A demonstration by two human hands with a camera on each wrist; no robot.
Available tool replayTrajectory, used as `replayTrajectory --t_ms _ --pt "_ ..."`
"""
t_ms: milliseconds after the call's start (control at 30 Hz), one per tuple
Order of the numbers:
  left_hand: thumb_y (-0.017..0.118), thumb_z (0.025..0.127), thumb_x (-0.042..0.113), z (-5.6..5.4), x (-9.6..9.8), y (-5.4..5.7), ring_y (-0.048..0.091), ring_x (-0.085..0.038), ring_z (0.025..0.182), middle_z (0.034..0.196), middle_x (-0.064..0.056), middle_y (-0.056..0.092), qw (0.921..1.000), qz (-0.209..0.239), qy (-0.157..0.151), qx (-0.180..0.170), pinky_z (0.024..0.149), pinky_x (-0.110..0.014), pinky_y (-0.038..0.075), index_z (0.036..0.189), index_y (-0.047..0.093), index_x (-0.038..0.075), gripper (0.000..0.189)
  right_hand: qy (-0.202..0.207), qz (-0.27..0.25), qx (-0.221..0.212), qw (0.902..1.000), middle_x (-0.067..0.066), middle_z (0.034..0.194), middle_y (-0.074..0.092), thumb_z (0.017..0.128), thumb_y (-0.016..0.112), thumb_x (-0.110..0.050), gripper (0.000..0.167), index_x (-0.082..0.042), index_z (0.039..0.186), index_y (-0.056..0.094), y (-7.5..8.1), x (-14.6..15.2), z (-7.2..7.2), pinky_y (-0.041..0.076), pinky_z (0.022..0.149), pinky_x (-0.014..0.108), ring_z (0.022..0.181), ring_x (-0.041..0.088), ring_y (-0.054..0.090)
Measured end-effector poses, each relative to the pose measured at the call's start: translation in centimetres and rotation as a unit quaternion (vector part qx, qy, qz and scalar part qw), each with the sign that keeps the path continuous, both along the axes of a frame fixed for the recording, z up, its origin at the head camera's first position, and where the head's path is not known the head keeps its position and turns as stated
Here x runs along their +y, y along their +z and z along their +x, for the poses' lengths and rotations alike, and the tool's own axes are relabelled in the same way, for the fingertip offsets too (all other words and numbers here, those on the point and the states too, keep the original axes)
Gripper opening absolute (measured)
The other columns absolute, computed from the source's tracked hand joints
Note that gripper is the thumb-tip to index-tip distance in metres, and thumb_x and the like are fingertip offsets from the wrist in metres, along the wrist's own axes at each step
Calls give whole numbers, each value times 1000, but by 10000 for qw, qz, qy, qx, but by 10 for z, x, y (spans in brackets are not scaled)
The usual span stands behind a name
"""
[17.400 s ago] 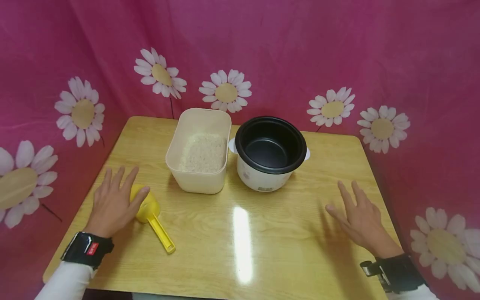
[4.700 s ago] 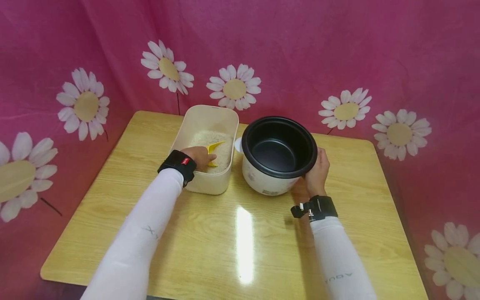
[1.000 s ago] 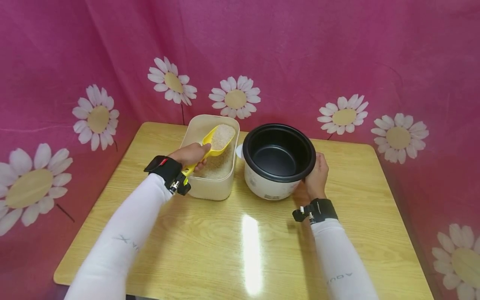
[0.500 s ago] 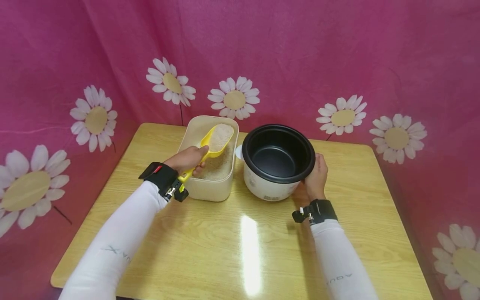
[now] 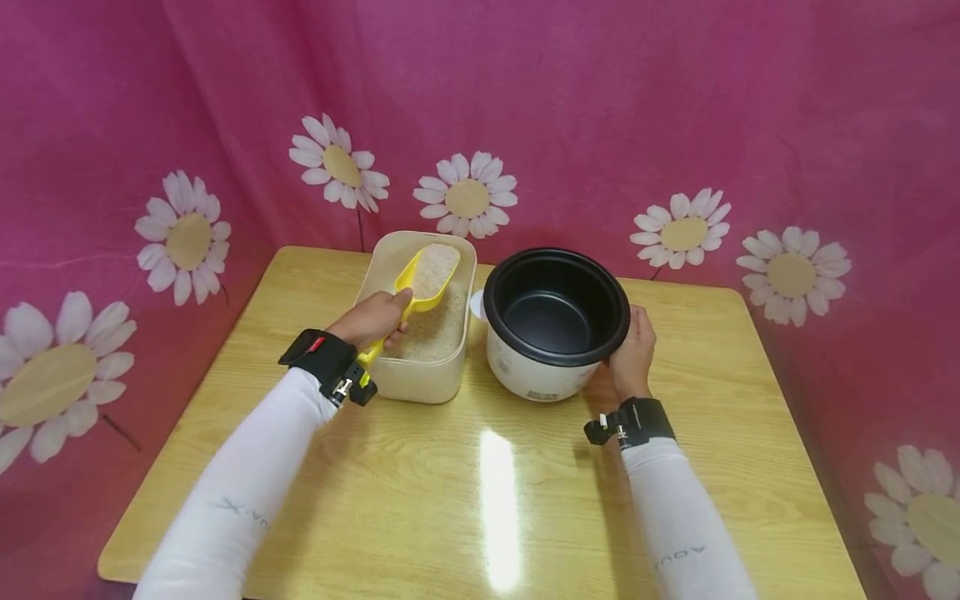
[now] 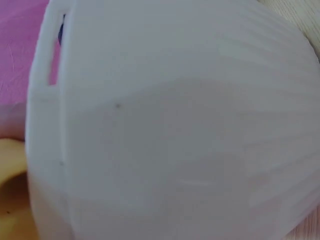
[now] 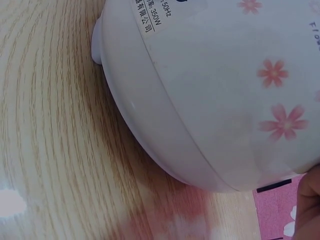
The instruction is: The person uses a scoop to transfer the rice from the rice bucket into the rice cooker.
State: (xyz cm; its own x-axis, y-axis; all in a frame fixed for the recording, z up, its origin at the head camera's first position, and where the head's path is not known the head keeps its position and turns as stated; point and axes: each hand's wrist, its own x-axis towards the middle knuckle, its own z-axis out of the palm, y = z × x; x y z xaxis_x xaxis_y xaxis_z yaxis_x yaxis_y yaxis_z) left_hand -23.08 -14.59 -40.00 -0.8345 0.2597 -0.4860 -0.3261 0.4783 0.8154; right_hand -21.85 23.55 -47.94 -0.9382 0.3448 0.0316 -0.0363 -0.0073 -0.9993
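Left grip [image 5: 377, 318]: fingers and thumb wrapped round the handle of the yellow scoop [image 5: 427, 304]. Scoop bowl sits just beyond the fingertips, on the far right side of the grip, mouth up, heaped with rice grains [image 5: 437, 267]. Handle end runs back below the palm toward the wrist. Bowl is above the pale container [image 5: 418, 382]; a layer of the same grains shows in the container beneath the grip. Left-wrist view: pale container wall takes up most of it, scoop's yellow at the left edge.

Right grip [image 5: 636, 354]: against the right side of the white rice cooker [image 5: 517, 371], touching it at handle height. Whether the fingers close round that handle cannot be told. Cooker stands upright on the counter [image 5: 420, 492], left of this grip, black inner pot [image 5: 551, 321] facing up. From the left grip, the cooker is to the right, apart from the scoop.

Compared with 4.7 s ago: scoop was down in the grains, bowl partly hidden; now raised and loaded. Compared with 0.5 s ago: bowl shifted slightly left, load about the same. Right grip, container and cooker: no clear change over that half second.
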Motion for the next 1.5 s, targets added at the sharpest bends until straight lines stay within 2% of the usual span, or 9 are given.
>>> replayTrajectory --t_ms 267,433,600,767,900,1333,1500 --pt "24 114 41 1 0 3 40 -12 54 62 4 43 9998 -61 -32 206 54 -24 35 82 47 5 53 -44 86 89 9999 -6 82 55 110 43 -43 26 -24 109 61 -17 8 -15 46 59 17 68 7 53" --pt "26 114 42 4 0 2 41 -12 55 64 3 43 9999 -83 12 66 55 -24 35 83 47 5 53 -114 300 22 9995 -7 83 54 111 41 -42 26 -25 108 61 -19 8 -15 44 60 18 70 7 52" --pt "27 114 42 6 -2 -3 41 -11 53 63 3 43 9999 -107 37 2 55 -24 36 82 48 4 54 2 191 20 9998 -6 88 57 111 42 -39 25 -24 110 62 -22 7 -13 49 64 17 75 8 56" --pt "26 114 41 8 -2 -3 40 -10 52 64 3 43 9999 -119 39 93 55 -24 36 82 47 4 53 -32 346 26 9994 -7 81 55 111 40 -42 26 -27 106 60 -26 6 -14 46 59 19 67 8 53" --pt "25 114 39 8 0 -3 39 -10 52 64 4 43 9998 -65 -4 208 54 -23 36 82 47 4 53 -115 462 23 9989 -8 77 53 111 39 -44 27 -28 103 59 -26 7 -14 43 57 20 65 7 51" --pt "27 114 40 5 3 2 39 -12 53 63 3 43 9997 -22 -45 253 56 -25 36 83 47 2 53 -266 521 95 9982 -8 84 55 111 39 -45 29 -27 106 61 -25 10 -15 45 62 18 74 7 53" --pt "28 114 40 5 3 1 39 -12 53 61 3 42 9995 -21 -81 316 56 -25 36 80 47 3 54 -158 356 16 9992 -8 84 55 111 38 -42 27 -27 107 60 -23 9 -13 45 61 18 72 7 53"
